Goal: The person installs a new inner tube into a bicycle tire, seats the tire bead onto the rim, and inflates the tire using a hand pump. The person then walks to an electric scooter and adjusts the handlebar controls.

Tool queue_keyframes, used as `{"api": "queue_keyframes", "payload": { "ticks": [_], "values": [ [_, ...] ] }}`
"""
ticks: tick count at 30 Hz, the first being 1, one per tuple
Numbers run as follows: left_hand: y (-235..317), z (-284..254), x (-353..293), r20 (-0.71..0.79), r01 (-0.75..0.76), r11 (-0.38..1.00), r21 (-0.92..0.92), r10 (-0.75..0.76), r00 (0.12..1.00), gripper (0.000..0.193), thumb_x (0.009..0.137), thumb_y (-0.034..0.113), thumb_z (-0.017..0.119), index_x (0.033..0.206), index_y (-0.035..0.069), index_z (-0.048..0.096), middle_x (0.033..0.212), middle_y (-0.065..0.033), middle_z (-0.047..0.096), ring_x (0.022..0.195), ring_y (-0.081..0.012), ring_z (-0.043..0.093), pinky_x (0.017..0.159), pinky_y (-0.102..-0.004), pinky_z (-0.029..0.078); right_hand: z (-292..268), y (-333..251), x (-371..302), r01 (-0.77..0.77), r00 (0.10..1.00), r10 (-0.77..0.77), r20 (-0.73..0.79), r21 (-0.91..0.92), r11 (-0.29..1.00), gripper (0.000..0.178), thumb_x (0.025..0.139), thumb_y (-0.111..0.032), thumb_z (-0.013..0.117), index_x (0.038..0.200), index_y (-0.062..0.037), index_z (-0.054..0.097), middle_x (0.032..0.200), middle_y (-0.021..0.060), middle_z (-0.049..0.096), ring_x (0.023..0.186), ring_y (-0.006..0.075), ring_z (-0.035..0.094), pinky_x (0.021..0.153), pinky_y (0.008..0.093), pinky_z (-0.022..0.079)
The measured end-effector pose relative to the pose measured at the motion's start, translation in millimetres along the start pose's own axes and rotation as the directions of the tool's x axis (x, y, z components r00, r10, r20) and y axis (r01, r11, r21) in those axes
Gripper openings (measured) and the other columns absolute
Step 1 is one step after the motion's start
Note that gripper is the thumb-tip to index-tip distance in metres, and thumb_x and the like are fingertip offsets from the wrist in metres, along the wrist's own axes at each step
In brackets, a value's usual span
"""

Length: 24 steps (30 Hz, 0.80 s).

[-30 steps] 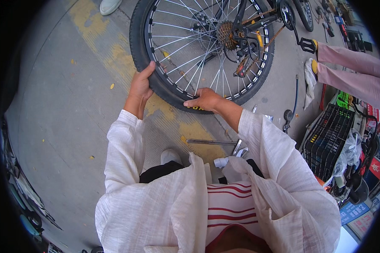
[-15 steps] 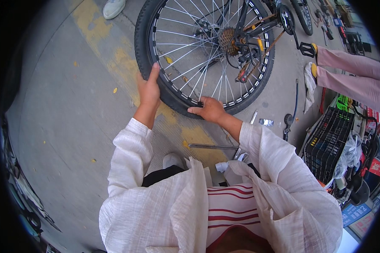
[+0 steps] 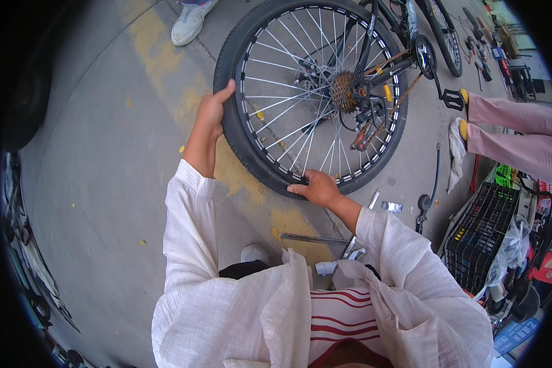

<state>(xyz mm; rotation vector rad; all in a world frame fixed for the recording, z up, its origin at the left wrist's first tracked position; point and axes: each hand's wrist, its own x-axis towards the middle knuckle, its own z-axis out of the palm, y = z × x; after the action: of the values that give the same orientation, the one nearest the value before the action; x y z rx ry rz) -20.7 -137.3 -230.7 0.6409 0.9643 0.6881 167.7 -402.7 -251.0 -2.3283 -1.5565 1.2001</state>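
Observation:
A black bicycle tire (image 3: 241, 132) sits around a silver-spoked wheel with a black-and-white rim, in front of me. My left hand (image 3: 212, 113) grips the tire at its left side, thumb on the sidewall and fingers hidden behind. At the lower edge of the wheel, my right hand (image 3: 321, 189) is closed on the tire, its thumb and index finger by the rim. Beyond the spokes show a rusty sprocket cassette (image 3: 347, 92) and a rear derailleur (image 3: 364, 136), joined to the dark bike frame (image 3: 391, 72).
A long metal bar (image 3: 313, 238) and a gauge with a hose (image 3: 424, 202) lie on the ground. To the right stands a black crate (image 3: 481, 236) beside mixed goods. A person in pink trousers (image 3: 515, 113) is near the pedal (image 3: 452, 99); another's white shoe (image 3: 189, 26) shows at top left.
The wheel appears lower and further right in the view. My left hand has moved up along the tire's left side. The right hand stays at the lower edge.

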Motion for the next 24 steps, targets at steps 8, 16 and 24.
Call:
{"api": "queue_keyframes", "payload": {
  "ticks": [8, 16, 24],
  "values": [
    [22, 13, 16, -0.100, -0.349, 0.705, 0.617, 0.511, 0.854, 0.058, 0.081, 0.041, 0.074, 0.111, -0.007, 0.062, 0.091, -0.0148, 0.070, 0.077, -0.0245, 0.068, 0.074, -0.0349, 0.053, -1, 4, 0, -0.006, 1.000, 0.005, -0.028, -0.036, 0.999, 0.063, 0.072, -0.065, 0.069, 0.094, -0.0066, 0.068, 0.095, 0.0182, 0.068, 0.096, 0.0386, 0.063, 0.083, 0.0495, 0.045],
    [65, 38, 34, -0.029, -0.203, 0.649, 0.733, 0.329, 0.944, 0.060, 0.078, 0.047, 0.075, 0.107, -0.005, 0.064, 0.081, -0.0112, 0.069, 0.069, -0.0199, 0.067, 0.066, -0.0351, 0.053, 0, 10, -4, 0.021, 0.998, -0.023, -0.051, -0.045, 0.999, 0.063, 0.073, -0.065, 0.068, 0.098, -0.0069, 0.067, 0.098, 0.0156, 0.068, 0.101, 0.0370, 0.061, 0.086, 0.0476, 0.043],
    [68, 23, 52, -0.059, 0.076, 0.942, 0.327, -0.060, 0.996, 0.048, 0.083, 0.041, 0.074, 0.105, 0.000, 0.065, 0.079, -0.0063, 0.068, 0.058, -0.0184, 0.063, 0.055, -0.0333, 0.053, -1, 9, 0, 0.053, 0.998, -0.055, -0.040, -0.068, 0.996, 0.062, 0.073, -0.063, 0.069, 0.097, -0.0061, 0.067, 0.098, 0.0151, 0.067, 0.099, 0.0371, 0.061, 0.086, 0.0468, 0.044]
  ]
}}
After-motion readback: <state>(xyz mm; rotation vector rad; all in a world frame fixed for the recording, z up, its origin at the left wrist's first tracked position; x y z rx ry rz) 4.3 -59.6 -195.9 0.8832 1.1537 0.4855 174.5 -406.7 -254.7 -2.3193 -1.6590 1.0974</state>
